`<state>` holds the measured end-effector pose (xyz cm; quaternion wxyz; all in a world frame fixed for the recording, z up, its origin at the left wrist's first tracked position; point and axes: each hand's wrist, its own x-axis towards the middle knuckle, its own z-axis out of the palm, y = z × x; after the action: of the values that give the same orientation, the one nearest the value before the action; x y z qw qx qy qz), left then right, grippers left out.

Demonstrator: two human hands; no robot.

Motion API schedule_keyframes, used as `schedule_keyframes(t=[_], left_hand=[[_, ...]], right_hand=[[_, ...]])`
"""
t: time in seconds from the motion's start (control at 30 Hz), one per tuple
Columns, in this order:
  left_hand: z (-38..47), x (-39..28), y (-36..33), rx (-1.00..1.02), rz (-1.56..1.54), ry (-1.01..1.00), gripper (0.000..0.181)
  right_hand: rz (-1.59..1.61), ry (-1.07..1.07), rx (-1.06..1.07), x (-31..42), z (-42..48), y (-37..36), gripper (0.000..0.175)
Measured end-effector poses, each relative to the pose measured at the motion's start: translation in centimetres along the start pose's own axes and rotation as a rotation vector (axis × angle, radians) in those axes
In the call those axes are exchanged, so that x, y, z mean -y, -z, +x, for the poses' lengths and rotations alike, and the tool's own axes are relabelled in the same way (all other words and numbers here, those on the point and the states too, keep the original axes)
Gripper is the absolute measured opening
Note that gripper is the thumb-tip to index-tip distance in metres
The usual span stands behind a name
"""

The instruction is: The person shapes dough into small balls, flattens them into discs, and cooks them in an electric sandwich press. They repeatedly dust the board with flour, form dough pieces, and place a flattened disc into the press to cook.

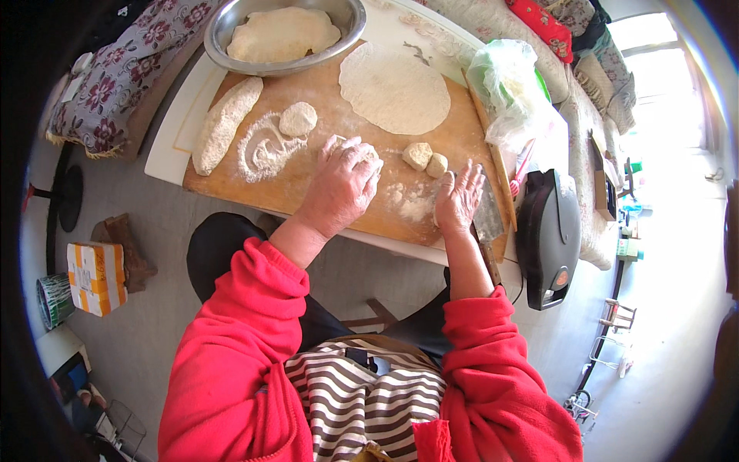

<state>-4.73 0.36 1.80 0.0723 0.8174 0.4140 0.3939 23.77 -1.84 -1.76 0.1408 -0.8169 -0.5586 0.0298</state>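
Note:
My left hand (345, 182) is curled over a piece of dough (369, 151) on the floured wooden board (312, 193). My right hand (460, 196) lies flat with fingers spread at the board's right side, beside a cleaver (489, 212); whether anything is beneath its palm is hidden. Two small dough lumps (417, 156) sit between the hands. Beyond them lies a flat rolled dough sheet (395, 89). A round dough ball (298, 119) rests beside loose flour (267, 151), and a long dough roll (226, 127) lies at the left.
A metal basin (213, 43) holding a large dough mass stands at the board's far left corner. A rolling pin (495, 156) lies along the right edge. Beyond it are a plastic bag (508, 86), a red-handled tool (521, 167) and a black electric griddle (548, 237).

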Motion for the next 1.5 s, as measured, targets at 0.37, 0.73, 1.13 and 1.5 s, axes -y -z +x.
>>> schedule_keyframes(t=[0.37, 0.73, 1.13, 1.5], left_hand=[[0.3, -0.3, -0.2, -0.011, -0.001, -0.031, 0.022], [-0.3, -0.6, 0.6, -0.042, -0.057, -0.021, 0.019], [-1.0, -0.5, 0.4, 0.027, -0.064, -0.045, 0.023], [-0.7, -1.5, 0.6, 0.053, -0.079, -0.058, 0.021]], right_hand=[[0.050, -0.016, -0.102, 0.5, 0.5, -0.5, 0.077], [-0.185, 0.435, -0.066, -3.6, -5.2, 4.7, 0.039], [0.013, 0.461, -0.114, -1.0, -4.9, 6.7, 0.020], [-0.127, -0.123, 0.180, 1.6, -5.3, 6.8, 0.076]])
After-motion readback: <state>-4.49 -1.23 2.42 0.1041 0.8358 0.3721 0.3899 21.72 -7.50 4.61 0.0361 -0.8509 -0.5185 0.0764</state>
